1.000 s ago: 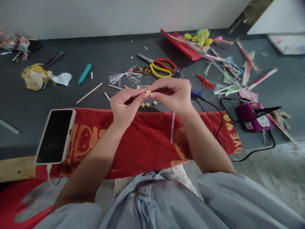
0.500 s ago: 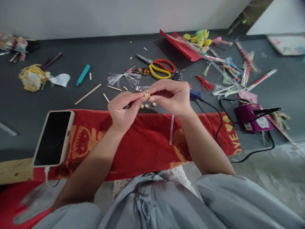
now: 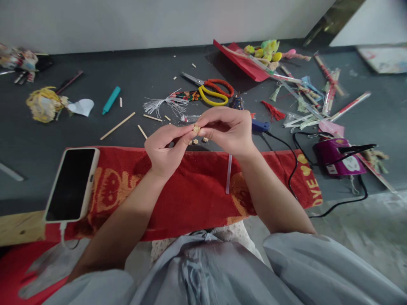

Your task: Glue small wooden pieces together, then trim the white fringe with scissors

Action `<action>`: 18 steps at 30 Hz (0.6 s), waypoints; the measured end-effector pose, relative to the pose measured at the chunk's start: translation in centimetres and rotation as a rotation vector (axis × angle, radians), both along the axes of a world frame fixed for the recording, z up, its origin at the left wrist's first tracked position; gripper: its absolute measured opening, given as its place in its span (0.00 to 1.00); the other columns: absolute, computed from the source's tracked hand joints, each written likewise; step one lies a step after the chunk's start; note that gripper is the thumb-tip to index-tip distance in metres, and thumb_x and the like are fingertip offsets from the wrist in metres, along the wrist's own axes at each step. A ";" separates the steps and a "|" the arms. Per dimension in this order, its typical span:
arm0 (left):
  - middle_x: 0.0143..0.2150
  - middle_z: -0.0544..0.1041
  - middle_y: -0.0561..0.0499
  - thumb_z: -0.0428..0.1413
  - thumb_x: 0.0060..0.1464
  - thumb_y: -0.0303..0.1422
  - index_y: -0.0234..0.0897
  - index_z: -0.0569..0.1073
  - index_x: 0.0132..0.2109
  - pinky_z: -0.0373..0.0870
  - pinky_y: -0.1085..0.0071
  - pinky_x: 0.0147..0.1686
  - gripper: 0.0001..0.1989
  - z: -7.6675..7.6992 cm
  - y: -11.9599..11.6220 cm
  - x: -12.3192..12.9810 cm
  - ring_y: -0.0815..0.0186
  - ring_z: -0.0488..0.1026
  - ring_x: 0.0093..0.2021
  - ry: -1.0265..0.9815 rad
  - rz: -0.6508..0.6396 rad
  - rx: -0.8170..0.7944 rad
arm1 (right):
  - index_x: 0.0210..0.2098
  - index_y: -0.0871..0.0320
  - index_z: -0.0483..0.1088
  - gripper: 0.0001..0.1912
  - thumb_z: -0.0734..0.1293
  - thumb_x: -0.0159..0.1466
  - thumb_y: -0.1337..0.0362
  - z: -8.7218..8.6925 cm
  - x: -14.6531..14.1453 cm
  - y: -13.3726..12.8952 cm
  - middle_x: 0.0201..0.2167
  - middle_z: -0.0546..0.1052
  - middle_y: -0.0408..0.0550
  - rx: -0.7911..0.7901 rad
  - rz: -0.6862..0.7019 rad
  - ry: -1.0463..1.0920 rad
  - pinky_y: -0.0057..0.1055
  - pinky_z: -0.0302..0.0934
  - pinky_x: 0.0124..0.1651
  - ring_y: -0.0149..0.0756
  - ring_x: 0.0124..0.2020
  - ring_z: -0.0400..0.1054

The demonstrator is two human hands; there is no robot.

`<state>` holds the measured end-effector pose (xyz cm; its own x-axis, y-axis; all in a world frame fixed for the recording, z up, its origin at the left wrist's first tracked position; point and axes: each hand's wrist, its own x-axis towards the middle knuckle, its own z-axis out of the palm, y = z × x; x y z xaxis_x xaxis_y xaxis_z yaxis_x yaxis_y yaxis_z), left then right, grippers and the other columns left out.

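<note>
Between my fingertips is a small pale wooden flower-shaped piece (image 3: 196, 129), built of tiny round stick ends. My left hand (image 3: 165, 148) pinches it from the left, thumb and forefinger closed. From the right, the thumb and forefinger of my right hand (image 3: 230, 129) pinch the same piece. Just below it on the dark table lie a few similar little pieces (image 3: 205, 140), partly hidden by my fingers. Short wooden sticks (image 3: 117, 126) are scattered to the left of my hands. A red towel (image 3: 187, 190) is spread under my forearms.
Scissors (image 3: 216, 91) with red and yellow handles lie beyond my hands, beside a bundle of white strands (image 3: 165, 103). A blue-handled tool (image 3: 260, 126) trails a black cord on the right. A phone (image 3: 71, 184) rests on the towel's left end; a purple box (image 3: 338, 156) stands right.
Both hands have lowered very slightly, and the flower-shaped piece has tilted a little between the fingertips. Everything on the table stays where it was.
</note>
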<state>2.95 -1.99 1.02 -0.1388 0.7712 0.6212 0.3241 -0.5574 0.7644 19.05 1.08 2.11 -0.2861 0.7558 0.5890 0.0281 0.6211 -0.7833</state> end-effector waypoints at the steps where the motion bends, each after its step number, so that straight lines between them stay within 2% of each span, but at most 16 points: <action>1: 0.23 0.77 0.54 0.62 0.51 0.44 0.43 0.80 0.30 0.67 0.70 0.30 0.10 -0.1 0.0 0.0 0.71 0.69 0.24 0.002 0.000 -0.004 | 0.33 0.57 0.77 0.14 0.72 0.58 0.52 0.0 0.0 0.0 0.30 0.77 0.43 -0.002 0.005 -0.002 0.28 0.67 0.36 0.27 0.32 0.71; 5: 0.24 0.77 0.54 0.63 0.51 0.41 0.43 0.80 0.30 0.66 0.71 0.30 0.08 -0.2 0.0 -0.1 0.71 0.70 0.25 0.001 -0.019 0.002 | 0.33 0.58 0.77 0.14 0.72 0.58 0.53 0.0 -0.1 -0.1 0.30 0.77 0.44 -0.021 0.017 0.009 0.26 0.67 0.33 0.26 0.31 0.71; 9: 0.24 0.77 0.55 0.63 0.52 0.40 0.42 0.80 0.30 0.66 0.72 0.28 0.08 0.0 0.0 0.0 0.72 0.69 0.24 -0.053 -0.046 0.000 | 0.33 0.59 0.77 0.14 0.72 0.58 0.53 0.0 -0.3 -0.1 0.30 0.78 0.44 -0.015 0.005 0.054 0.26 0.67 0.35 0.27 0.32 0.71; 15: 0.24 0.76 0.55 0.64 0.49 0.45 0.41 0.79 0.31 0.63 0.77 0.20 0.12 -0.1 0.4 0.6 0.74 0.69 0.22 -0.280 -0.079 -0.308 | 0.36 0.59 0.77 0.17 0.72 0.57 0.50 -0.3 -0.2 0.2 0.32 0.78 0.45 -0.142 0.024 0.018 0.28 0.70 0.37 0.28 0.33 0.72; 18: 0.23 0.75 0.56 0.65 0.47 0.45 0.40 0.79 0.31 0.63 0.78 0.18 0.12 -0.3 0.6 0.6 0.75 0.68 0.21 -0.344 -0.131 -0.365 | 0.36 0.59 0.77 0.17 0.72 0.57 0.51 -0.4 -0.1 0.3 0.32 0.78 0.44 -0.187 0.035 0.025 0.27 0.70 0.36 0.26 0.31 0.72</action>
